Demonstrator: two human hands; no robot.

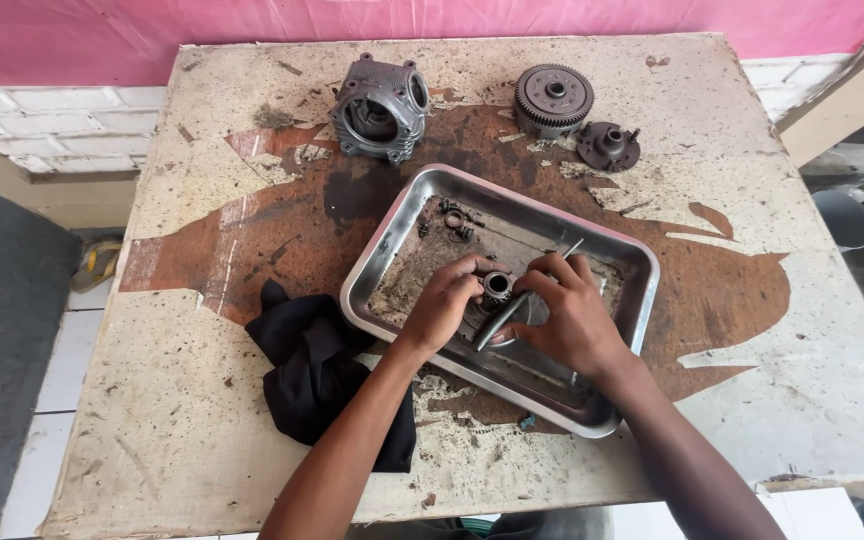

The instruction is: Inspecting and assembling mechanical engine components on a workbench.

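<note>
Gear part (497, 287): small, round, metal, centre of frame, over steel tray (392, 240).
Left hand (442, 305): fingers closed around gear part.
Right hand (567, 315): gripping dark rod (500, 322) beside gear part.
Black rag (312, 370): lower left of tray.
Engine housing (382, 108): upper centre.
Clutch gear (553, 97): upper right.

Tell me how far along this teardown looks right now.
Done: cylinder block, clutch gear and hub plate lie apart on the table. In hand: left hand holds a small gear over the steel tray; right hand grips a rod-like tool. Left: loose small parts.
</note>
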